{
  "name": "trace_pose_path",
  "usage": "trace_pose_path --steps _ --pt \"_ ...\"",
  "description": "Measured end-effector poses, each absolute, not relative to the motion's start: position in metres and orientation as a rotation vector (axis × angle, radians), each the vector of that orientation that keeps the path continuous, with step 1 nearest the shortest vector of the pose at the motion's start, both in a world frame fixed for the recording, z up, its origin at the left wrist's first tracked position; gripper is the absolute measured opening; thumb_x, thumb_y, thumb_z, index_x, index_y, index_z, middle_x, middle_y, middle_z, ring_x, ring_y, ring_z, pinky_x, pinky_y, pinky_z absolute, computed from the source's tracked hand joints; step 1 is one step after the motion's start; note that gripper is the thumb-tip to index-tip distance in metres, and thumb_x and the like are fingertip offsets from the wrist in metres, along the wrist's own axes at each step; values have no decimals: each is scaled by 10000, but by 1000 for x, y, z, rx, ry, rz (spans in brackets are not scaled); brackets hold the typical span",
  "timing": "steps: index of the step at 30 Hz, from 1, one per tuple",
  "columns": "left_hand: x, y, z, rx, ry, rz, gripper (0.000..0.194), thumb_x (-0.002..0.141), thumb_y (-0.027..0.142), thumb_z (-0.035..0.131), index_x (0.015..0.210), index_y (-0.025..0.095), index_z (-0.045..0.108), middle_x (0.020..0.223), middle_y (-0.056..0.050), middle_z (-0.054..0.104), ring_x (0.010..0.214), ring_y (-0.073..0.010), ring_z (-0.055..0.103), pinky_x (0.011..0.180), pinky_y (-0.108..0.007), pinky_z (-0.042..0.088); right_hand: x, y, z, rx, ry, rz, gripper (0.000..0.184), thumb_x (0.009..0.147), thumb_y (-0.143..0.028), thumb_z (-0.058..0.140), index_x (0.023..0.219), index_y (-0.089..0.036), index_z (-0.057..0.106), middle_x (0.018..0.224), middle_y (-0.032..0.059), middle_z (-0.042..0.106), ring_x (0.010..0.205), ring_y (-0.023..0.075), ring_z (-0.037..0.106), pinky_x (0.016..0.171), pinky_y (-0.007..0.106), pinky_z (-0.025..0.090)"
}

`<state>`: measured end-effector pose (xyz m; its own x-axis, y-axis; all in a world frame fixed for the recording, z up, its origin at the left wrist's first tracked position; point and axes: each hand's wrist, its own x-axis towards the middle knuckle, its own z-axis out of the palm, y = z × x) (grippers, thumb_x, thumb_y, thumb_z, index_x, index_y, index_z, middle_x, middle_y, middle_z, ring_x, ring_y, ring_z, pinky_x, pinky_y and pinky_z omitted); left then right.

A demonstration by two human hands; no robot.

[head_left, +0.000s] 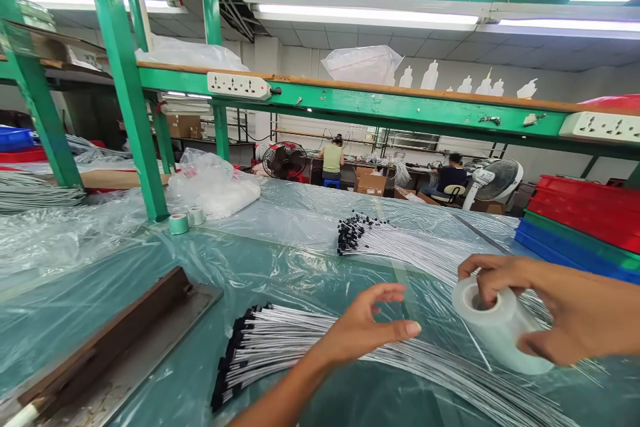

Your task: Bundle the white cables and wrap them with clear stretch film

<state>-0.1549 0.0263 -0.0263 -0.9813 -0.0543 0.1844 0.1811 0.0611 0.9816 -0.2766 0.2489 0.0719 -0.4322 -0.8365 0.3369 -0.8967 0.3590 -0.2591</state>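
Observation:
My right hand (545, 307) grips a roll of clear plastic film (505, 333), with fingers hooked into its core and the thumb on its side. Over the near bundle of white cables (290, 340) my left hand (367, 320) is raised, thumb and fingers apart, holding nothing. Black connectors (230, 360) line that bundle's left end, and its loose ends run off to the lower right. Farther back lies a second bundle of white cables (400, 247), also with black connectors; its right part is hidden behind the roll and my right hand.
An angled metal piece (115, 347) lies at left. Tape rolls (179, 223) and a plastic bag (217, 187) sit by a green post (125, 80). Stacked trays (585, 220) stand at right. A shelf (350, 100) spans overhead. Two people sit in the background.

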Motion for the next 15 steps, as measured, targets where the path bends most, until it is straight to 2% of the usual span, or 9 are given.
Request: trace_pose_path --steps 3,5,10,15 --pt "-180 23 -19 -399 -2202 -2071 747 587 295 707 1255 271 374 1306 -88 390 1178 -246 365 943 -379 299 -292 241 94 1798 -2709 306 417 562 -124 466 933 -290 561 1208 -14 481 1150 186 420 837 253 411" --pt "-196 22 -20 -548 -2225 -2231 794 565 297 723 1268 264 354 1284 -113 413 1135 -266 414 872 -392 372 -299 236 106 1775 -2727 275 401 568 -136 456 934 -257 565 1229 0 461 1153 207 410 823 258 413" --pt "-217 13 -40 -734 -2407 -2416 668 523 360 738 1144 242 522 981 -51 619 968 -214 540 831 -337 404 -303 225 121 1745 -2767 318 361 556 -161 492 889 -253 598 1196 -39 496 1093 192 463 752 197 418" --pt "-222 -6 -59 -640 -2471 -2237 403 560 378 709 924 211 665 750 -5 638 736 -151 562 737 -261 419 -312 219 122 1757 -2799 328 362 573 -144 444 889 -243 590 1181 -56 496 1111 179 439 763 192 393"
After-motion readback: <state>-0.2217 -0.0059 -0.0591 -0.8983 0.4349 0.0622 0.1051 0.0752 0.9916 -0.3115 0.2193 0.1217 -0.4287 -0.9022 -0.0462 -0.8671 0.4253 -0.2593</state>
